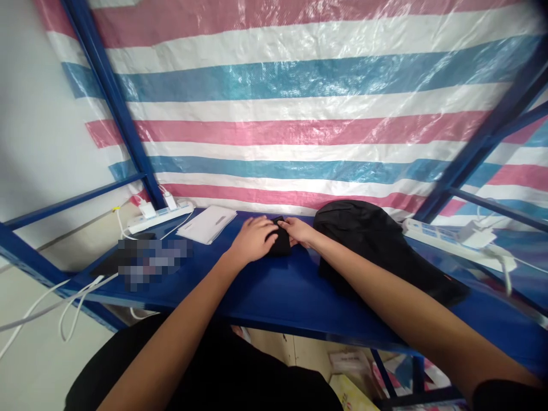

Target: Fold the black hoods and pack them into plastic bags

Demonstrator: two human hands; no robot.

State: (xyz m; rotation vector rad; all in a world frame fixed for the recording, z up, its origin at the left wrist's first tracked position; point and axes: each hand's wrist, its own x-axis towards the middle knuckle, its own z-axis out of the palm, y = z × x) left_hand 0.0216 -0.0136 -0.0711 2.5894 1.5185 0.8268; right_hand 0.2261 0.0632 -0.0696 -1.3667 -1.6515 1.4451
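Observation:
A small black item [281,243], which looks like folded cloth or a pouch, lies on the blue shelf [257,291] between my hands. My left hand [254,238] curls over its left side, with the thumb near the front and the fingers across the top. At its right edge, my right hand [297,231] pinches it between thumb and fingers. Part of the item is hidden under my left fingers, and its exact kind does not show. A larger heap of black fabric [359,228] rests just right of the item, partly behind my right forearm.
White papers or envelopes [208,224] lie left of my hands. Power strips with plugs stand at the left [160,217] and right [458,242]; white cables trail off the left edge. Blue metal posts [115,103] frame a striped plastic sheet [291,131] behind. A blurred patch covers the left shelf.

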